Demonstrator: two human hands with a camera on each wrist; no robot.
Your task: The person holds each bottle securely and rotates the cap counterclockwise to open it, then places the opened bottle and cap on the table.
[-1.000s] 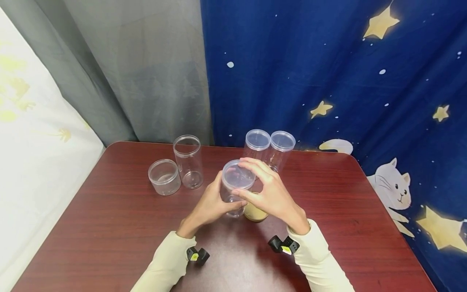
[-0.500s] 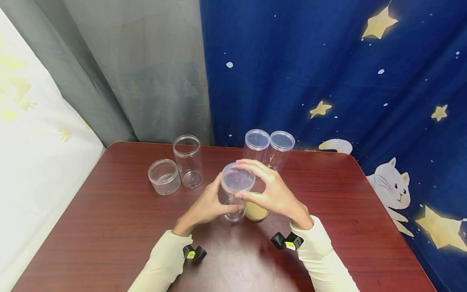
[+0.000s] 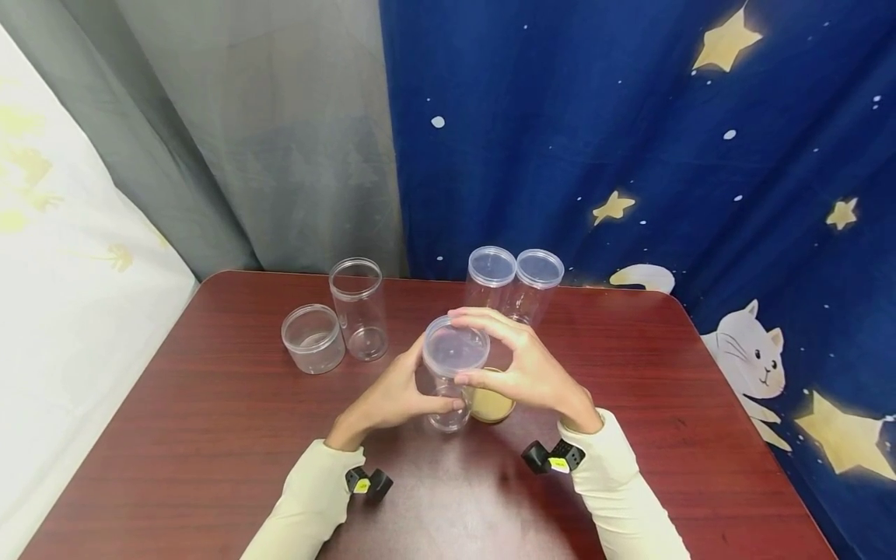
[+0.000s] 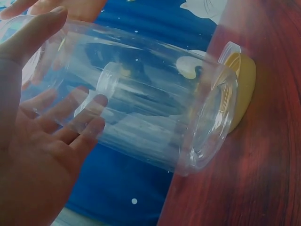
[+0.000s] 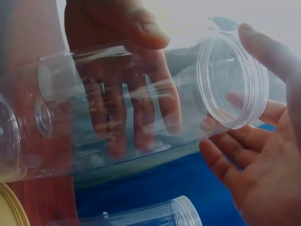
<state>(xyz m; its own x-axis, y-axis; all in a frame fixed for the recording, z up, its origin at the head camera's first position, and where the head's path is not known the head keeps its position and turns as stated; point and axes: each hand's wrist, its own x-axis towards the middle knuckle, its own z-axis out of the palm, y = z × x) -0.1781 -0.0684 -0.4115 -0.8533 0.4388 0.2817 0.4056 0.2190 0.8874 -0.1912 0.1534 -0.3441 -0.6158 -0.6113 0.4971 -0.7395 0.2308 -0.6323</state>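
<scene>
A tall clear plastic jar (image 3: 448, 424) with a clear lid (image 3: 453, 354) stands roughly upright between both hands. My left hand (image 3: 395, 393) grips the jar's body, its thumb in front and the fingers behind the wall, as the right wrist view shows through the plastic. With fingers and thumb, my right hand (image 3: 525, 369) holds the lid by its rim. In the left wrist view the jar (image 4: 150, 103) has nothing visible inside, and its base is close to the tabletop; contact cannot be told. Beside the base lies a yellow lid (image 3: 493, 406), partly covered by the right hand.
On the left stand a tall lidless jar (image 3: 360, 315) and a short clear jar (image 3: 313, 346). Two tall lidded jars (image 3: 492, 268) stand side by side behind the right hand, near the back edge of the dark red table (image 3: 210, 435). Curtains (image 3: 490, 140) hang behind.
The held jar has come slightly toward me and lower in the view, with both hands moving along. The right fingers have shifted a little around the lid's rim. Other jars stay put.
</scene>
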